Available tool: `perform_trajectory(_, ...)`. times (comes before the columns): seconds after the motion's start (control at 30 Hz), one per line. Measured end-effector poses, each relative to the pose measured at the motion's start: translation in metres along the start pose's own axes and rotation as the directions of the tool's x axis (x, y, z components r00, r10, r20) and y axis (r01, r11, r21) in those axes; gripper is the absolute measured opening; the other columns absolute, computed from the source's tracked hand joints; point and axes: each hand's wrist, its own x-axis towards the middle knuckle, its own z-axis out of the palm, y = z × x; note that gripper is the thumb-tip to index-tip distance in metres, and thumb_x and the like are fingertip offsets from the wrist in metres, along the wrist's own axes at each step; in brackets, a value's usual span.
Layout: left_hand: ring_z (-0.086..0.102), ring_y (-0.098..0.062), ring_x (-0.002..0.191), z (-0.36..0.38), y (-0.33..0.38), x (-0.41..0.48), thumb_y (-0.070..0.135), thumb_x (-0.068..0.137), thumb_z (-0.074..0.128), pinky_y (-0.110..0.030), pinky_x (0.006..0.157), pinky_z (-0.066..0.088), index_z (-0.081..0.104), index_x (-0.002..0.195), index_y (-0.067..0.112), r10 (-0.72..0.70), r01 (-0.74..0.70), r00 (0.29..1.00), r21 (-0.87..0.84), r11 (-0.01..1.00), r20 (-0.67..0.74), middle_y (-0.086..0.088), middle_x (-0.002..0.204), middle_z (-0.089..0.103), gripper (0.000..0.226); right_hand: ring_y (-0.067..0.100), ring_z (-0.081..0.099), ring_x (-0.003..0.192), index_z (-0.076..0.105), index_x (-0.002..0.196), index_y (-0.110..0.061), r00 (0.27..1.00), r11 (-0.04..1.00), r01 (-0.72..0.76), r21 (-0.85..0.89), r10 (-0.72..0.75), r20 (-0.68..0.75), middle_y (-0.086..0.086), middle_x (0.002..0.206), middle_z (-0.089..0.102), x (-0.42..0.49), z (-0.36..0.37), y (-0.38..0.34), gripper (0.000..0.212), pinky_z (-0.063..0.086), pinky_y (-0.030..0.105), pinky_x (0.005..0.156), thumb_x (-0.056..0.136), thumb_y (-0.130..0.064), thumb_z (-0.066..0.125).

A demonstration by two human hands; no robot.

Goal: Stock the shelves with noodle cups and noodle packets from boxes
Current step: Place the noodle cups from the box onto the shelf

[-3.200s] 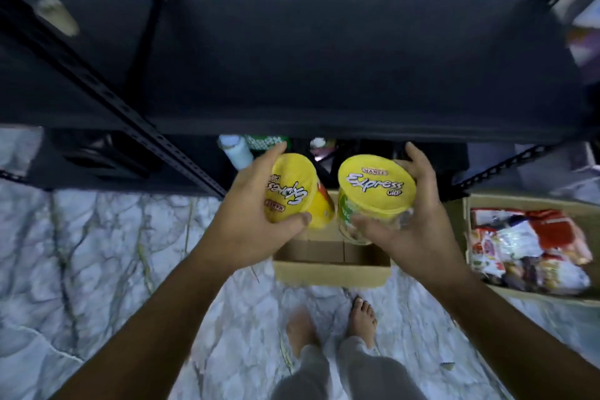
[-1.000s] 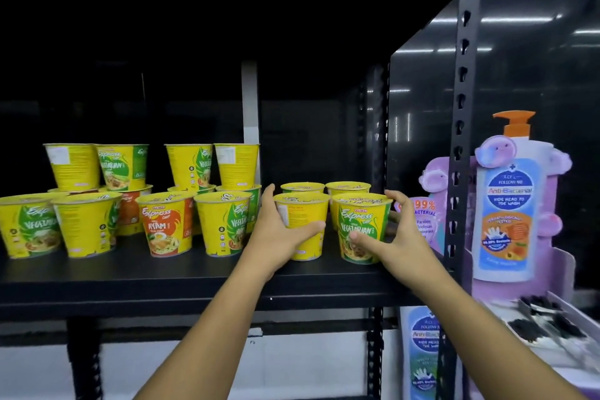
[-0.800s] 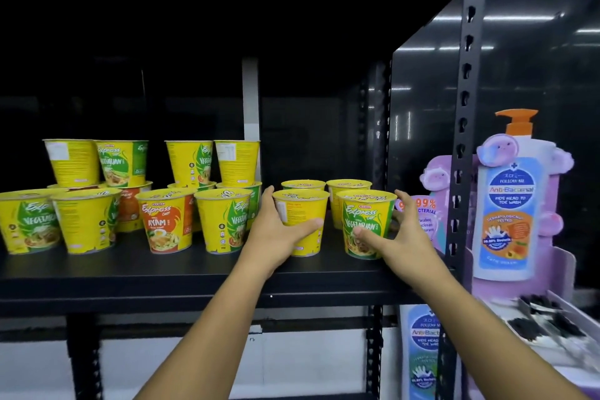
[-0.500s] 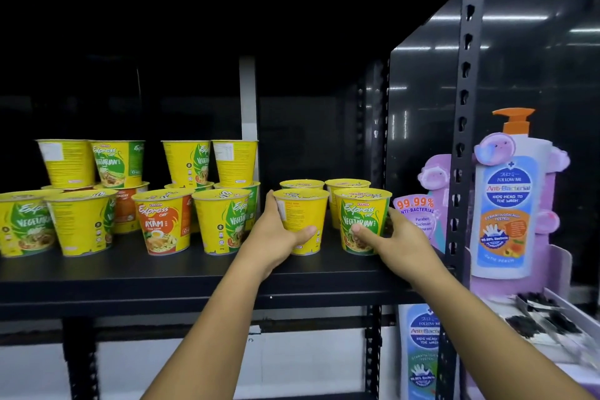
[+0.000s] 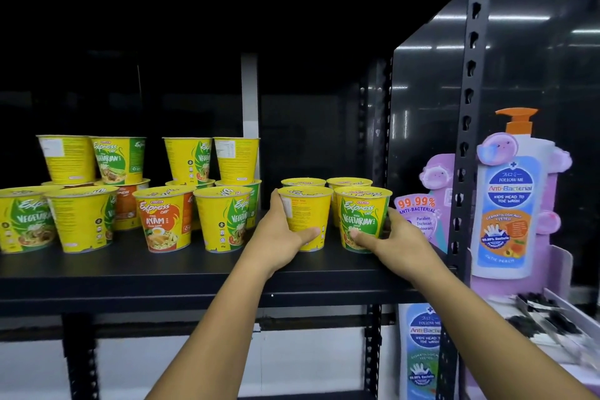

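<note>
Two yellow noodle cups stand side by side on the black shelf (image 5: 162,273), near its right end. My left hand (image 5: 279,237) grips the plain yellow cup (image 5: 306,214), thumb across its front. My right hand (image 5: 394,240) grips the green-labelled Vegetarian cup (image 5: 360,214), thumb low on its front. Both cups sit upright on the shelf board. Two more cups (image 5: 324,182) stand right behind them.
Several more noodle cups (image 5: 165,217) fill the shelf's left half, some stacked two high at the back. A black perforated upright (image 5: 467,127) bounds the shelf on the right. Beyond it stands a purple soap-bottle display (image 5: 509,198).
Both hands carried the two cups up from the box on the floor to the shelf and set them down. Over the last second they slid slightly lower on the cups.
</note>
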Motion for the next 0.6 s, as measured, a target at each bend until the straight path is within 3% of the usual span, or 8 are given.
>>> perform_trajectory(0.17,0.057,-0.019,0.127,-0.001,0.001,-0.001,0.039,0.080,0.087,-0.045,0.106,0.051,0.016,0.160,0.032,-0.011,0.011,0.999,-0.003,1.000,-0.042,0.008,0.147,0.054,0.108,0.011,0.064,0.102,0.057,0.124,-0.030,1.000,0.998,-0.025,-0.063,0.026,0.010,-0.012,0.110,0.069,0.001,0.003,0.000,0.051,0.052,0.033,0.087,0.084,-0.054,0.078)
perform_trajectory(0.37,0.058,-0.023,0.124,0.002,0.004,-0.004,0.042,0.083,0.084,-0.035,0.093,0.050,0.022,0.160,0.025,0.004,0.008,0.994,0.113,0.994,-0.106,0.003,0.144,0.056,0.100,0.014,0.065,0.099,0.060,0.118,-0.027,0.999,0.990,-0.028,-0.140,0.023,-0.037,-0.007,0.113,0.071,0.002,0.007,0.000,0.050,0.050,0.033,0.079,0.082,-0.058,0.077)
perform_trajectory(0.5,0.061,-0.024,0.121,0.002,0.007,-0.009,0.051,0.076,0.086,-0.043,0.097,0.055,0.029,0.157,0.024,0.026,0.012,0.970,0.152,0.988,-0.243,0.001,0.139,0.061,0.102,0.017,0.061,0.113,0.048,0.134,-0.021,0.982,0.997,-0.009,-0.072,-0.005,-0.187,-0.002,0.125,0.063,0.001,0.010,0.002,0.085,0.052,0.037,0.088,0.069,-0.057,0.089)
perform_trajectory(0.6,0.061,-0.021,0.113,0.004,0.010,-0.017,0.052,0.075,0.086,-0.037,0.089,0.053,0.044,0.139,0.025,0.084,-0.036,0.917,0.130,0.991,-0.389,0.003,0.127,0.062,0.081,0.017,0.057,0.106,0.049,0.117,-0.021,0.945,0.996,0.061,-0.066,-0.079,-0.317,-0.002,0.113,0.058,-0.006,0.013,0.001,0.071,0.048,0.034,0.080,0.068,-0.050,0.091)
